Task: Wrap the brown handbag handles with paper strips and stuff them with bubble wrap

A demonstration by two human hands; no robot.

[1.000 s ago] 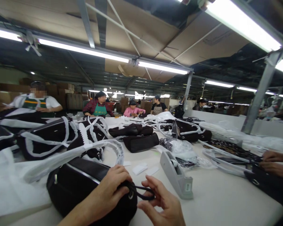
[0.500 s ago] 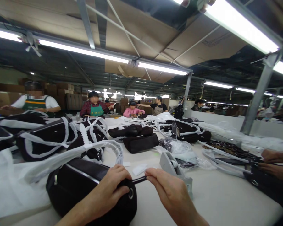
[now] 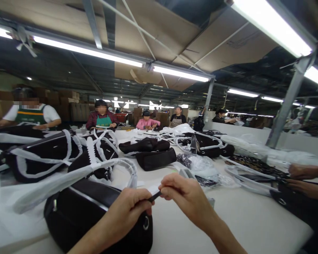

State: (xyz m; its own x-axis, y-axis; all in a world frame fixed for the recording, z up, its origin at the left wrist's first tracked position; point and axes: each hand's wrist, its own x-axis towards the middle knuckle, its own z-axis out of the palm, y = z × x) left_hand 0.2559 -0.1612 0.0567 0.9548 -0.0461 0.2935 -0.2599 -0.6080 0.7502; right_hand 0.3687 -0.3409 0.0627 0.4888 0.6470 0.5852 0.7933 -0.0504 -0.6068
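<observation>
A black bag [image 3: 76,215] with a silver zip and a metal eyelet lies on the white table in front of me. Its handle [image 3: 95,169] is wrapped in white material and arches over it. Above the bag's right end, my left hand [image 3: 129,211] pinches a short black strap [image 3: 155,196]. The strap's other end is between the fingertips of my right hand [image 3: 185,197], a little to the right. Whether the strap joins the bag is hidden behind my left hand.
Wrapped black bags [image 3: 45,151] lie at the left, black pouches [image 3: 156,158] and clear plastic [image 3: 201,165] beyond my hands. A grey dispenser [image 3: 185,173] is partly behind my right hand. At the right, another person's hands [image 3: 302,176] hold a black bag. People sit across the table.
Both hands have risen slightly, and my right hand has turned and now covers most of the grey dispenser. Less of the strap shows between them. The view has shifted a little.
</observation>
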